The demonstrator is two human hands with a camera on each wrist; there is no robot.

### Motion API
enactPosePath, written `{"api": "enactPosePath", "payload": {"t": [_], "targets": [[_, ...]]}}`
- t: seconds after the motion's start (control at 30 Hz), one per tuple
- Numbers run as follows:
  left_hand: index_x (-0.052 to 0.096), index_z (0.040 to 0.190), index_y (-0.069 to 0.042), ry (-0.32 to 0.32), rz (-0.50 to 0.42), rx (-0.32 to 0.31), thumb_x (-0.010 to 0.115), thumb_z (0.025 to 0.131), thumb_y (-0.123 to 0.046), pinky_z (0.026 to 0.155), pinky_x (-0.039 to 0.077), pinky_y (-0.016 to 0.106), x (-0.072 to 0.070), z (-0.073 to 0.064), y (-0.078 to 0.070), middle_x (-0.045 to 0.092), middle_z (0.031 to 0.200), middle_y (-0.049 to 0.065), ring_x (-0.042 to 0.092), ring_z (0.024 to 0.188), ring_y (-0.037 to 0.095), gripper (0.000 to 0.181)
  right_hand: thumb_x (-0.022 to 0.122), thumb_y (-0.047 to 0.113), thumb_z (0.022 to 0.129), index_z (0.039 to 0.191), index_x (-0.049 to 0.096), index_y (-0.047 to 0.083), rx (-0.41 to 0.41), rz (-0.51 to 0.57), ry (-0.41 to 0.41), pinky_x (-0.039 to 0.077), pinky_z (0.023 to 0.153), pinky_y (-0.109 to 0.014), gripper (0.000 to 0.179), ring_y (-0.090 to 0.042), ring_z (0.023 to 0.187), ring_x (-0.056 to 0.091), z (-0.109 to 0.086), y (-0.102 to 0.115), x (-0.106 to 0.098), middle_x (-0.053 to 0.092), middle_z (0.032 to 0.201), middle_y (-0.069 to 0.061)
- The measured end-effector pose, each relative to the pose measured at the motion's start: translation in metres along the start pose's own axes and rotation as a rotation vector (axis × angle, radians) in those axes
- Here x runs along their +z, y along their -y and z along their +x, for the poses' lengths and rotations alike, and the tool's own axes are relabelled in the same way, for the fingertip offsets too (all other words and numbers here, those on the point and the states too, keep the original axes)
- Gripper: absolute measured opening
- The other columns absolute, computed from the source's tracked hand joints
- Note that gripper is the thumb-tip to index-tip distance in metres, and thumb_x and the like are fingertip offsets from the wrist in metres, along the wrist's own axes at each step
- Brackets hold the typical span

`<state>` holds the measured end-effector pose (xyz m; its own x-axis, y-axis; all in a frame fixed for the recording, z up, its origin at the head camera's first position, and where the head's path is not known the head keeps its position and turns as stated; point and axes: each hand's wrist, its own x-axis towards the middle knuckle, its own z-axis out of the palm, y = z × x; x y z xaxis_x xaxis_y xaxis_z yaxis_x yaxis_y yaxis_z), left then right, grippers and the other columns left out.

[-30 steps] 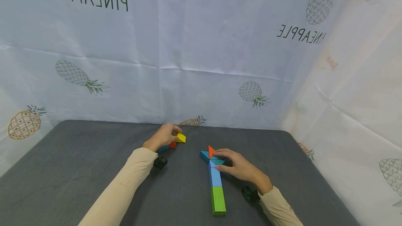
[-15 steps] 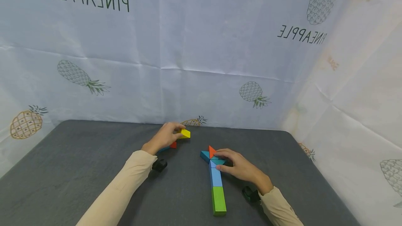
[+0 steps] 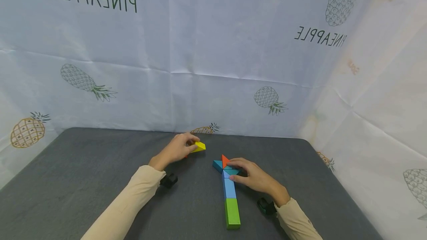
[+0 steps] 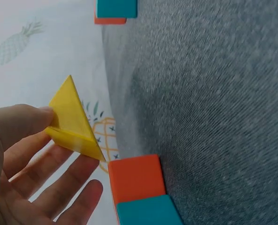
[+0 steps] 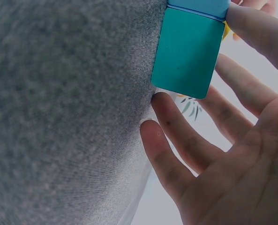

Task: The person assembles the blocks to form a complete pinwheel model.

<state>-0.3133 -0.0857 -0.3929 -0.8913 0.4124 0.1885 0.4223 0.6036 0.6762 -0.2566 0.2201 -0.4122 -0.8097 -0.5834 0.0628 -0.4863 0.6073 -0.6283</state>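
My left hand (image 3: 173,149) pinches a yellow triangular block (image 4: 73,115) between thumb and fingers, close over the table's far side. To its right, flat blocks form a line: a green block (image 3: 232,212) nearest me, then a light blue block (image 3: 229,189), with teal triangular blocks branching out at the far end. Between those branches an orange triangular block (image 3: 224,161) points away from me. My right hand (image 3: 255,177) holds the right-hand teal triangular block (image 5: 188,51), thumb at the light blue piece beside it and fingertips by the orange one. Its lower fingers extend loosely.
In the left wrist view an orange block (image 4: 136,180) and a teal block (image 4: 148,211) lie below the left hand; in the head view that hand mostly hides them. A pineapple-print cloth (image 3: 213,47) hangs behind the dark table (image 3: 100,180).
My left hand has carried the yellow triangular block rightward, away from the orange and teal blocks, and its slanted face has turned. My right hand and the line of blocks stay put.
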Motion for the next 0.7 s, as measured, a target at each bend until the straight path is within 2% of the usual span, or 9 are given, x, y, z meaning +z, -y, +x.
{"api": "enactPosePath", "payload": {"t": [0.33, 0.7], "targets": [[0.067, 0.123, 0.0, 0.004, -0.014, 0.051, 0.062, 0.097, -0.01, 0.077, 0.055, 0.03, 0.007, -0.01, -0.006, 0.067, 0.115, 0.013, 0.063, 0.091, 0.018, 0.028, 0.064, 0.034, 0.097, 0.14, 0.054, 0.008, 0.001, 0.002, 0.004, 0.048, 0.102, -0.052, 0.052, -0.032, 0.125, 0.057, 0.0, 0.0, 0.0, 0.053, 0.143, -0.013], [0.068, 0.121, -0.001, 0.026, -0.019, 0.076, 0.061, 0.098, -0.012, 0.074, 0.054, 0.026, 0.016, -0.016, -0.009, 0.067, 0.113, 0.011, 0.063, 0.089, 0.015, 0.027, 0.065, 0.035, 0.097, 0.14, 0.055, 0.009, 0.018, 0.011, -0.004, 0.048, 0.102, -0.05, 0.052, -0.03, 0.124, 0.058, 0.001, 0.001, 0.0, 0.054, 0.142, -0.012]]}}
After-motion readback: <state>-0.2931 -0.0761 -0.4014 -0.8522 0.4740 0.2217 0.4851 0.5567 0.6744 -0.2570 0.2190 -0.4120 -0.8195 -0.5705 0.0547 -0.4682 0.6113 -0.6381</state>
